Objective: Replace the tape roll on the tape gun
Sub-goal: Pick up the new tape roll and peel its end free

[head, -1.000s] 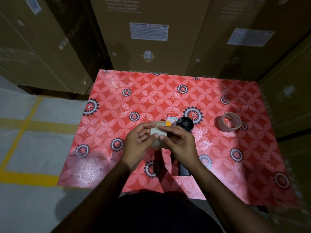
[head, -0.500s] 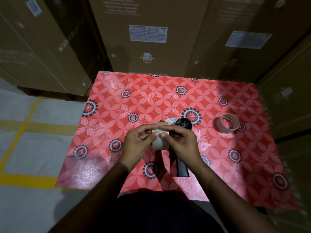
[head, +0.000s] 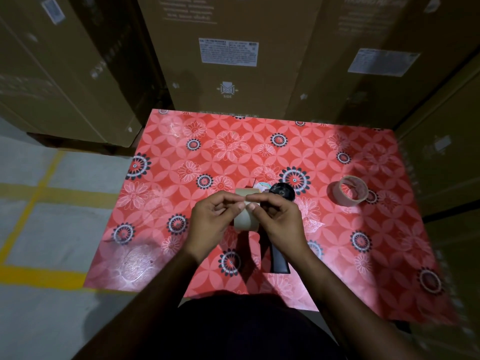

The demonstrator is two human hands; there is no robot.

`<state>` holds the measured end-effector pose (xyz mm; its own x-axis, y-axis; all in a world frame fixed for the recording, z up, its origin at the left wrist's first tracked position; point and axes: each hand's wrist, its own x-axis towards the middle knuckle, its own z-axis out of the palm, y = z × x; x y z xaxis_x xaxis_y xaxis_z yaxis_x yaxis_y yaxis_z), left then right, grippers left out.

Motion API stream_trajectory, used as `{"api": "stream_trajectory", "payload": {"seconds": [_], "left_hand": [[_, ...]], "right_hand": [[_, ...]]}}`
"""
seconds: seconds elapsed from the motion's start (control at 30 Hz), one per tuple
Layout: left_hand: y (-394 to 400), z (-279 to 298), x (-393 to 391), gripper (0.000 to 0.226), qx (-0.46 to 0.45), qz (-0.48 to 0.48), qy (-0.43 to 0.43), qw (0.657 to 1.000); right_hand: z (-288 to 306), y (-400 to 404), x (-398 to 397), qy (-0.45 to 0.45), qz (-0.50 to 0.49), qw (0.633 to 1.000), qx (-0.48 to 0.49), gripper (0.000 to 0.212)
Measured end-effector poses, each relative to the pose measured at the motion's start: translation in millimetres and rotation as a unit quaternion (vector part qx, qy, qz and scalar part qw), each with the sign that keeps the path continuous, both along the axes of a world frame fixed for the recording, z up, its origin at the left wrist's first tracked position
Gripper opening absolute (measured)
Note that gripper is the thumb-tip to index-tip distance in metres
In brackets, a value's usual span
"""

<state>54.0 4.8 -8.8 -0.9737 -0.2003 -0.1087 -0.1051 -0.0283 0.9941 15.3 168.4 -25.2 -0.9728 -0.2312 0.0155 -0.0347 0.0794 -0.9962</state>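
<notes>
Roll (head: 245, 219) held above tabletop (head: 166, 261), just left of gun (head: 279, 229) | left hand (head: 210, 224), right hand (head: 280, 222) pinch its top edge, probably finding the tape end | spent roll (head: 347, 190) aside, right

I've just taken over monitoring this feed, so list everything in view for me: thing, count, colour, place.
tape roll: 1, beige, held above the table's middle, pinched by both hands
tape gun: 1, black, lying on the table under the right hand, handle toward the person, round hub at its far end
near-empty roll: 1, pale translucent ring, lying flat on the table's right side
table: 1, red floral cover
cardboard boxes: several, brown, stacked behind and beside the table
floor: grey with yellow lines, left
left hand: 1, fingertips on the tape roll
right hand: 1, fingertips on the tape roll
</notes>
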Motion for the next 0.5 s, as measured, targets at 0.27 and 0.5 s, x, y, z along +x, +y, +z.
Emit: {"api": "stream_trajectory", "payload": {"seconds": [0.27, 0.5], "left_hand": [[6.1, 2.0, 5.8, 0.027, 0.044, -0.019, -0.019, 0.999], [5.4, 1.8, 7.1, 0.027, 0.034, -0.020, -0.016, 0.999]], "right_hand": [[14.1, 4.5, 0.5, -0.006, 0.052, 0.998, -0.022, 0.030], [10.1, 6.9, 3.2, -0.001, 0.018, 0.999, -0.030, 0.019]]}}
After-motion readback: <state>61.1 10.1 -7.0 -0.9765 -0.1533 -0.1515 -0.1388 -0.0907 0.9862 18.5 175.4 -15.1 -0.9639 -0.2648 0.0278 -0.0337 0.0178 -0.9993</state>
